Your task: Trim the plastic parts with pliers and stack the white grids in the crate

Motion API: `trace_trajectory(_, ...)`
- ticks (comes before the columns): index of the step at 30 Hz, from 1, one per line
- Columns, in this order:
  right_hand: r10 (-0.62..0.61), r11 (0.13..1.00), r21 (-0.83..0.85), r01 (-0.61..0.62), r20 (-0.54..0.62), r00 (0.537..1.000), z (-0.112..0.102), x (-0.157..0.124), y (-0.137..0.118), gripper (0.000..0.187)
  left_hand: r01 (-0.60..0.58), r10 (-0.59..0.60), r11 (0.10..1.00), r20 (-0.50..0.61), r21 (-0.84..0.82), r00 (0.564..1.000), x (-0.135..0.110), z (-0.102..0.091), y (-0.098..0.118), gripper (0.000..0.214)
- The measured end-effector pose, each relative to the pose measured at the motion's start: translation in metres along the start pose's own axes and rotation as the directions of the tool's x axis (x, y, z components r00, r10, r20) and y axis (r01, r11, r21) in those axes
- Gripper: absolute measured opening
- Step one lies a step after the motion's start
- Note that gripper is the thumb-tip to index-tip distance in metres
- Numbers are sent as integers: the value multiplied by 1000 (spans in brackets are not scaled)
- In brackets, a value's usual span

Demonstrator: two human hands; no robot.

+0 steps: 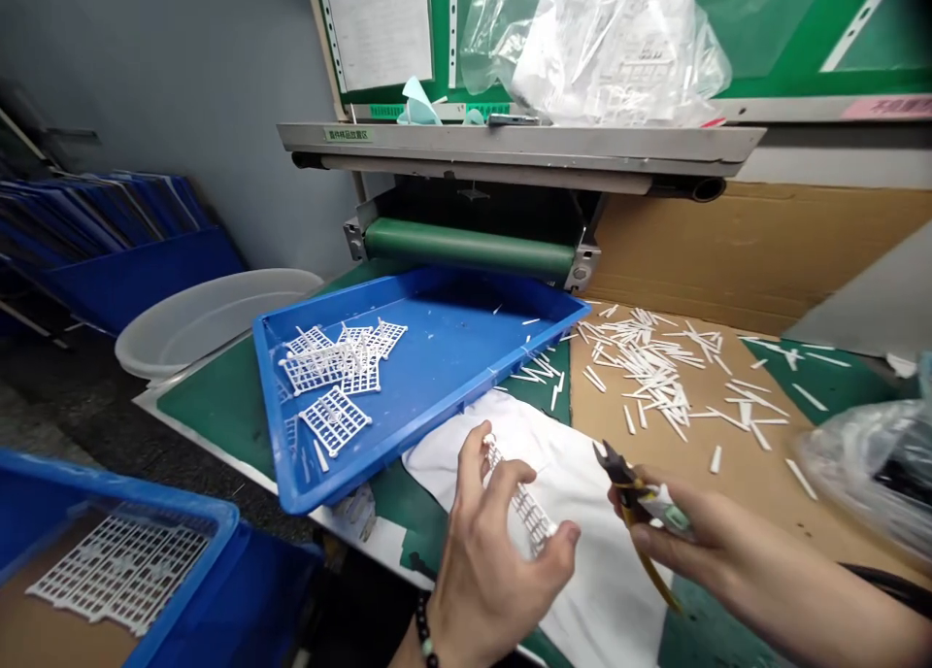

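Note:
My left hand [502, 542] grips a small white plastic grid [530, 511] by its edges, tilted nearly edge-on above a white cloth [582, 571]. In my right hand [677, 527] is a pair of cutting pliers [618, 466], their jaws slightly parted and pointing up and left, apart from the grid. One yellow handle shows below the fingers. Several similar white grids [335, 420] lie heaped at the left end of a blue tray [429, 435] just beyond my left hand.
Many thin white plastic slivers [655, 367] are scattered over cardboard [735, 498] on the right. A green conveyor roller [466, 246] sits behind the tray, under a metal shelf [510, 144]. At lower left, a blue bin [225, 522] holds more grids [120, 571].

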State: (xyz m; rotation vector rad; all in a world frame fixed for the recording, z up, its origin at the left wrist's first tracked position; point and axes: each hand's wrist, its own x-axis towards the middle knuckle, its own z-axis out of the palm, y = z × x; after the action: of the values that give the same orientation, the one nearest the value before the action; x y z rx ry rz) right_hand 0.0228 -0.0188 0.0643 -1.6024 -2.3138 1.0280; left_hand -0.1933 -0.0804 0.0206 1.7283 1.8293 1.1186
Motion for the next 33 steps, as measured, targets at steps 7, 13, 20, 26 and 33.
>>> trace_trajectory(7,-44,992,-101,76,288,957,30,2,-34,26,92,-92,987,1,-135,996,-19,6,-29,100)
trace_trajectory(13,68,975,-223,11,340,938,37,10,-52,17,113,-109,979,37,-170,993,-12,5,-30,96)
trace_trajectory(20,96,956,-293,10,344,934,42,24,-71,19,62,-64,986,-4,-152,998,-13,10,-39,96)
trace_trajectory(26,162,935,-354,-27,359,919,44,32,-87,25,108,-119,977,-50,-184,992,-15,15,-38,96)
trace_trajectory(33,118,957,-289,-19,331,936,43,29,-83,25,139,-160,969,-90,-204,983,-17,20,-35,100)
